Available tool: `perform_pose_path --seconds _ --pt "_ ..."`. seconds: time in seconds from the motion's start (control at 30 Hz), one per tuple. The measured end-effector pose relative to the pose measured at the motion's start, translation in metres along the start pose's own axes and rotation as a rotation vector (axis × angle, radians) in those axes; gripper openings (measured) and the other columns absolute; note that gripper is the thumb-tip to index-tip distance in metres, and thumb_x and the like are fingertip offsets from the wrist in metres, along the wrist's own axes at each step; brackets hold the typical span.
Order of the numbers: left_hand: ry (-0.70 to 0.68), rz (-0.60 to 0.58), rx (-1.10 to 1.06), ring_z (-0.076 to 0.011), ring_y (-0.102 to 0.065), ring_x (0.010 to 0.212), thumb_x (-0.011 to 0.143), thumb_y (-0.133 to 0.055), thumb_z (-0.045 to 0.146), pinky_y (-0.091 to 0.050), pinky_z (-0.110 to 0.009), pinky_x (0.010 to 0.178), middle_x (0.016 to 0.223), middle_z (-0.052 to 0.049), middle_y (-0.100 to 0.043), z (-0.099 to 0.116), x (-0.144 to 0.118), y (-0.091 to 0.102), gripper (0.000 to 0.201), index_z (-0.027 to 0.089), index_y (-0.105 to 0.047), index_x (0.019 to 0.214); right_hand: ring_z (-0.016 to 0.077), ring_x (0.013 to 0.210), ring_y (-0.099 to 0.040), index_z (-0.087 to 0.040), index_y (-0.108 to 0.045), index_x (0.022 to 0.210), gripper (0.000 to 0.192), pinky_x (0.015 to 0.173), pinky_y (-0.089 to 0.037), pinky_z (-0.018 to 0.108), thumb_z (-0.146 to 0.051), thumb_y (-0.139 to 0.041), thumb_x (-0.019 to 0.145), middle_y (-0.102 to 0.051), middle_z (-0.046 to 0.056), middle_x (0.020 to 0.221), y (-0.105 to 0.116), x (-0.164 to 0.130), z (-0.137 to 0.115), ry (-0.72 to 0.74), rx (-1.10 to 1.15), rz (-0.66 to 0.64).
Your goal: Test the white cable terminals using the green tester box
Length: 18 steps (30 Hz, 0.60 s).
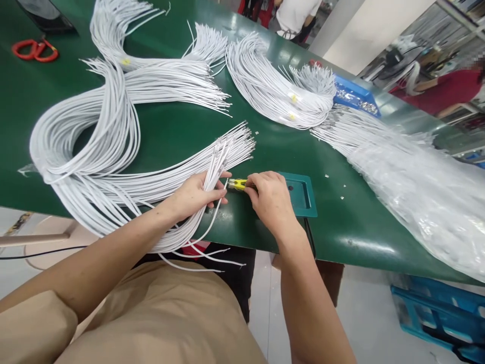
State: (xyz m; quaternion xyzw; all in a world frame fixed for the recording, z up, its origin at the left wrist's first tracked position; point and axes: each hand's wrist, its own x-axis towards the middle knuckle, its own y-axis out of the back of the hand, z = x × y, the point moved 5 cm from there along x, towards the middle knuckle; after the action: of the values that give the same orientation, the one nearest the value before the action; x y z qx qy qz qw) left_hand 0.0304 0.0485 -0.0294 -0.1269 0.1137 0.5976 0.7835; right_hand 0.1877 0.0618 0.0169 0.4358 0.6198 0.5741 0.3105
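From the head camera I see two hands at the centre of the frame; the left hand (197, 194) is closed around a few white wires (217, 162) pulled from the big bundle (94, 167) that loops across the left half of the frame, though its fingertips are partly hidden under the strands; the right hand (271, 199) is clamped on a small yellow tool (237, 184), of which only the tip shows, so I cannot make out what kind it is; the tool's tip sits just beside the held wires, at the near edge of the green table (170, 131). The right hand covers part of a teal tray (303, 194). I count three more wire bundles: one upper left (117, 30), one upper centre (273, 91), one under clear plastic (417, 177) at right, its far end cut off; strands are too many to count. One pair of red scissors (36, 50) lies upper left; one blue tray (356, 96) upper right, its contents unclear.
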Motion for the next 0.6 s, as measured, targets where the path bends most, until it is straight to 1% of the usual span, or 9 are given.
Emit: perform_pose_path --seconds 0.07,0.17,0.27,0.4,0.47,0.53,0.6 --pt "0.001 0.011 0.025 -0.0192 -0.070 0.075 0.072 -0.070 0.030 -0.044 -0.020 0.048 0.089 -0.005 -0.065 -0.001 0.003 0.000 0.044 0.016 -0.060 0.112 0.0229 0.085 -0.055 -0.019 -0.059 0.080 0.009 0.084 -0.036 0.036 -0.012 -0.054 0.081 -0.067 0.005 0.082 0.000 0.001 0.001 0.017 -0.002 -0.009" --pt "-0.007 0.028 0.058 -0.0200 -0.070 0.074 0.072 -0.069 0.030 -0.045 -0.021 0.047 0.086 -0.005 -0.067 -0.003 0.007 -0.001 0.043 0.015 -0.061 0.111 0.0223 0.081 -0.053 -0.020 -0.058 0.078 0.015 0.082 -0.036 0.036 -0.008 -0.050 0.080 -0.065 0.005 0.076 0.000 0.001 0.000 0.029 -0.030 0.004" --pt "-0.001 0.049 0.106 -0.0195 -0.070 0.070 0.072 -0.068 0.030 -0.046 -0.022 0.047 0.085 -0.007 -0.069 -0.005 0.010 -0.001 0.036 0.013 -0.063 0.103 0.0211 0.075 -0.051 -0.020 -0.058 0.077 0.019 0.083 -0.036 0.035 -0.006 -0.046 0.080 -0.062 0.004 0.069 0.000 0.001 0.000 0.017 -0.050 0.037" --pt "0.022 0.082 0.147 -0.0204 -0.071 0.074 0.070 -0.068 0.028 -0.047 -0.021 0.047 0.097 -0.010 -0.069 -0.007 0.012 -0.002 0.027 0.013 -0.064 0.092 0.0213 0.073 -0.050 -0.020 -0.059 0.077 0.021 0.084 -0.037 0.036 -0.005 -0.044 0.080 -0.060 0.004 0.065 -0.002 0.002 0.002 0.000 -0.031 0.051" --pt "0.031 0.090 0.159 -0.0207 -0.071 0.075 0.069 -0.068 0.026 -0.049 -0.021 0.047 0.096 -0.009 -0.070 -0.008 0.012 -0.003 0.031 0.013 -0.064 0.097 0.0217 0.073 -0.051 -0.020 -0.059 0.077 0.022 0.085 -0.037 0.037 -0.005 -0.044 0.080 -0.060 0.004 0.064 -0.002 0.003 0.002 -0.009 -0.018 0.047" --pt "0.028 0.094 0.160 -0.0207 -0.071 0.074 0.069 -0.068 0.025 -0.050 -0.022 0.048 0.089 -0.006 -0.069 -0.009 0.012 -0.003 0.039 0.015 -0.063 0.107 0.0223 0.075 -0.052 -0.019 -0.061 0.079 0.020 0.087 -0.037 0.038 -0.006 -0.045 0.081 -0.062 0.005 0.067 -0.001 0.002 0.001 -0.014 -0.011 0.036" --pt "0.022 0.094 0.142 -0.0207 -0.071 0.074 0.069 -0.069 0.024 -0.050 -0.022 0.049 0.081 -0.004 -0.068 -0.009 0.012 -0.004 0.046 0.015 -0.061 0.113 0.0238 0.085 -0.054 -0.018 -0.062 0.088 0.015 0.091 -0.036 0.039 -0.011 -0.049 0.083 -0.067 0.007 0.079 0.002 0.000 -0.001 -0.022 0.014 0.056"
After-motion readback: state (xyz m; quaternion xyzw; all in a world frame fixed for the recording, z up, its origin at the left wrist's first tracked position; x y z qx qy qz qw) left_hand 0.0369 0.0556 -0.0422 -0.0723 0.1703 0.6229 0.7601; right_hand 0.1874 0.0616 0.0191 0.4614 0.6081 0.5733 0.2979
